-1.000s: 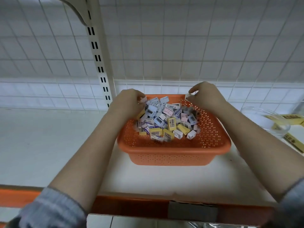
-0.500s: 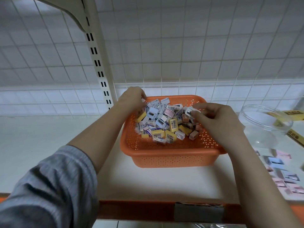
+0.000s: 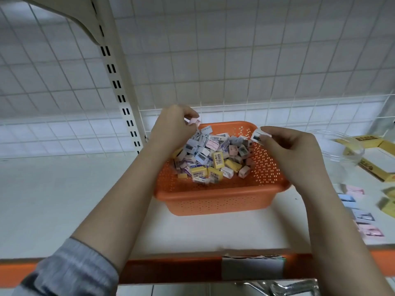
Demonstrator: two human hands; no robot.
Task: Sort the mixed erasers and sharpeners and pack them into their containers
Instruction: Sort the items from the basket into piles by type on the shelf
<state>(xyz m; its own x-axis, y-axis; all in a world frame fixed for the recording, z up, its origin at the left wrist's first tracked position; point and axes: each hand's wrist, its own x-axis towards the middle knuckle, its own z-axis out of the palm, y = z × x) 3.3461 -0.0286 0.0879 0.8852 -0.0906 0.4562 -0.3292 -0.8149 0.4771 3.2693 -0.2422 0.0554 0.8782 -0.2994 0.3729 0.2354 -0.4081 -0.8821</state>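
An orange perforated basket (image 3: pixel 220 199) sits on the white shelf and holds a heap of several small erasers and sharpeners (image 3: pixel 213 159) in white, blue, pink and yellow. My left hand (image 3: pixel 173 124) hovers over the basket's back left corner and pinches a small pink piece (image 3: pixel 193 121). Over the right side, my right hand (image 3: pixel 286 150) pinches a small white sharpener (image 3: pixel 257 135) between thumb and fingers. A clear plastic container (image 3: pixel 342 150) stands to the right of the basket.
Yellow cardboard boxes (image 3: pixel 376 161) lie at the far right behind the clear container. Several pink and blue pieces (image 3: pixel 359 214) are laid out on the shelf at the right. A slotted upright post (image 3: pixel 119 86) stands behind the basket on the left. The orange shelf edge (image 3: pixel 171 270) runs along the front.
My right hand has lifted out of the heap with the white sharpener. My left hand has risen from the pile with a pink piece pinched in its fingers.
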